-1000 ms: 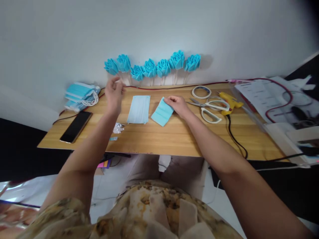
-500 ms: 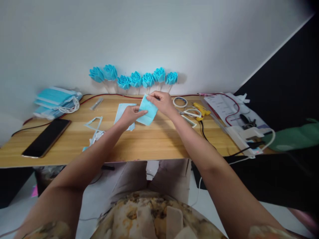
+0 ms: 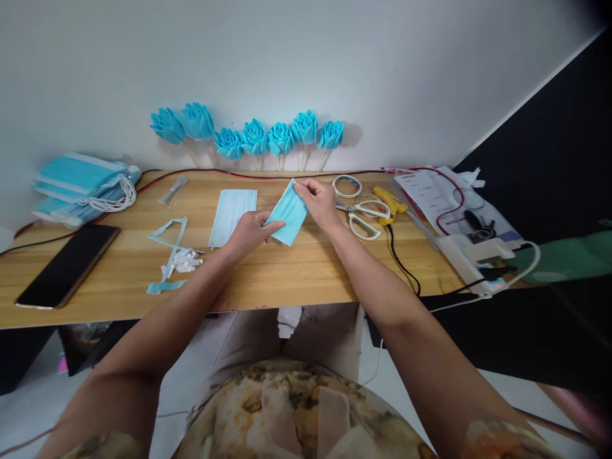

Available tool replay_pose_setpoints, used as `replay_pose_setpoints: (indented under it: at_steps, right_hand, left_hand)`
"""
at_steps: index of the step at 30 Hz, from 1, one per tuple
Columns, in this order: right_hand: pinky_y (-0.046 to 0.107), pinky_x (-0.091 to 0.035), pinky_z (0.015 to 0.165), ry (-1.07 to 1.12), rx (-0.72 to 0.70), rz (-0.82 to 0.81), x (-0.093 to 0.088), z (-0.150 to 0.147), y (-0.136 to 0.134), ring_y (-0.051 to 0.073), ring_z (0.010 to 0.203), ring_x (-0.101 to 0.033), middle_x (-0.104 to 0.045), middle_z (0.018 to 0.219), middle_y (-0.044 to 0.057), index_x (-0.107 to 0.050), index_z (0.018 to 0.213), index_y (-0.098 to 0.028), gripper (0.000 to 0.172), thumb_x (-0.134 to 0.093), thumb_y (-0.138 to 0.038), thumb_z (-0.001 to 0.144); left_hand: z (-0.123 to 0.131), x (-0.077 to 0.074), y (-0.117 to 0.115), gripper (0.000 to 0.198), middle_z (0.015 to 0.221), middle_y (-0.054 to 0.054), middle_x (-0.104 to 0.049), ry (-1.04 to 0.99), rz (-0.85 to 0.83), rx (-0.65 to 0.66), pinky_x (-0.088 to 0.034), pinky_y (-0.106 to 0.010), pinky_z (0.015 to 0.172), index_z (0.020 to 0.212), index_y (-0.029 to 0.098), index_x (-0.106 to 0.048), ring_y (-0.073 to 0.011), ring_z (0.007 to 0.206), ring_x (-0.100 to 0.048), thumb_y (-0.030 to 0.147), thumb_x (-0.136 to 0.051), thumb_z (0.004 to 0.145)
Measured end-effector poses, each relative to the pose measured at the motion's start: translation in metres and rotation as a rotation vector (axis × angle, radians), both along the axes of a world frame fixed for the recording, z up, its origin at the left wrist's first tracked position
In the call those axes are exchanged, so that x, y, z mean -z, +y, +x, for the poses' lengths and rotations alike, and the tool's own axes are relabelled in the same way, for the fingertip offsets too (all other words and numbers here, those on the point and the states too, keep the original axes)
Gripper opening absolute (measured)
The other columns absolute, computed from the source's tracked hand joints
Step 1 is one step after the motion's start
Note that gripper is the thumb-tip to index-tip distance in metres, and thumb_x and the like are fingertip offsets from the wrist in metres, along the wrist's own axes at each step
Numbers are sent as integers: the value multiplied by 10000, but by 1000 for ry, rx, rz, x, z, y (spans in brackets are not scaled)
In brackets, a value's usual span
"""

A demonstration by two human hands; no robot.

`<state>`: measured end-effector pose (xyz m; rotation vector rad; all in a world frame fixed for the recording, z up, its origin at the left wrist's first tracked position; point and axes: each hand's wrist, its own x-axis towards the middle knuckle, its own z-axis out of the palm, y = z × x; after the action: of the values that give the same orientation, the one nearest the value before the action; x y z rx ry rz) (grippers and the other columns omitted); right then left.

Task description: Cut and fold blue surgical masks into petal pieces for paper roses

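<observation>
Between my two hands, over the middle of the table, is a light-blue face mask piece [image 3: 291, 218] without ear loops, tilted. My left hand [image 3: 255, 231] pinches its lower left edge, thumb on top. At the upper right edge, my right hand [image 3: 318, 201] grips it between thumb and fingers. Another pale blue mask piece [image 3: 232, 213] lies flat on the table just left of my hands. To the right of my right hand rest scissors [image 3: 366, 210] with white handles and a roll of tape [image 3: 347, 186].
Several blue flowers on sticks [image 3: 255, 137] lean against the wall. At left are stacked masks [image 3: 79, 182], a phone [image 3: 69, 264] and cut scraps [image 3: 184, 260]. A yellow glue gun [image 3: 389, 203], papers [image 3: 430, 197] and a power strip [image 3: 466, 261] lie at right on the wooden table [image 3: 296, 280].
The held mask piece has turned and now looks narrower, with pleats showing. Both hands still grip it. The camera view has shifted slightly closer, uncovering more of the scraps and scissors.
</observation>
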<state>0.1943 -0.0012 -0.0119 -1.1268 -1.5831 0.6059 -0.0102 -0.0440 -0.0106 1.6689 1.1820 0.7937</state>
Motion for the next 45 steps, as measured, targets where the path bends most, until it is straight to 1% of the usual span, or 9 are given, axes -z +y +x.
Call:
replay_pose_setpoints:
  at_steps: [4, 10, 14, 21, 31, 38, 41, 43, 45]
  right_hand:
    - [288, -434, 679, 35, -12, 3, 2, -2, 0, 151, 698, -534, -598, 705, 16, -652, 722, -189, 496, -612, -660, 874]
    - [281, -425, 660, 30, 13, -88, 6, -3, 1, 150, 699, -531, -597, 691, 10, -661, 727, -188, 471, -635, -638, 863]
    - [280, -415, 646, 37, -1, -86, 6, -5, -1, 145, 677, -519, -588, 671, 5, -662, 724, -184, 439, -648, -597, 871]
    - [280, -422, 671, 3, 1, -81, 2, -9, -6, 149, 692, -524, -592, 683, 5, -660, 734, -192, 386, -634, -543, 894]
    - [289, -423, 686, -4, -12, -43, 8, -7, -3, 159, 689, -536, -603, 700, 13, -658, 744, -197, 400, -611, -574, 871]
    - [288, -411, 672, 13, 9, -28, 4, -6, -4, 155, 677, -524, -595, 682, 6, -649, 728, -201, 338, -627, -508, 869]
    - [289, -405, 655, 32, -14, 4, 2, -6, -5, 153, 661, -521, -588, 669, 3, -657, 731, -198, 324, -635, -489, 872]
    - [287, -406, 653, 34, -9, 23, 1, -7, -6, 150, 659, -524, -597, 672, 4, -668, 733, -193, 321, -637, -476, 880]
    - [283, -413, 660, 23, 10, 43, 0, -8, -8, 146, 665, -530, -613, 683, 7, -679, 738, -189, 328, -632, -472, 897]
  left_hand:
    - [-2, -4, -4, 367, 470, 23, -505, 42, 49, 15, -299, -273, 503, 608, 192, -581, -102, 477, -402, 507, -681, 767]
    - [-2, -7, -5, 357, 483, 28, -492, 79, 86, 25, -338, -276, 528, 583, 201, -538, -109, 492, -418, 458, -668, 794]
    - [-3, -5, -5, 378, 482, 30, -489, 96, 62, 43, -338, -281, 541, 583, 208, -522, -112, 492, -422, 503, -659, 776]
    - [-4, -3, -1, 509, 510, 23, -528, 122, 7, 17, -344, -277, 573, 646, 194, -601, -134, 538, -480, 694, -678, 697]
    - [-5, 6, 1, 427, 506, 33, -501, 119, 30, 40, -315, -253, 538, 620, 192, -578, -115, 529, -430, 594, -645, 748]
    - [-4, -3, -1, 524, 576, 25, -520, 86, 4, 35, -343, -253, 572, 627, 176, -588, -133, 605, -475, 683, -698, 695]
    - [-7, -5, 1, 571, 691, -9, -629, 50, 69, -13, -438, -276, 654, 734, 171, -663, -190, 726, -584, 741, -647, 739]
    - [-10, -3, 5, 604, 910, -66, -741, -18, 147, -100, -508, -309, 798, 937, 158, -731, -247, 917, -664, 731, -588, 815]
    - [-14, 0, 8, 634, 1114, -122, -761, -99, 228, -216, -515, -348, 943, 1145, 137, -722, -273, 1082, -678, 688, -535, 892]
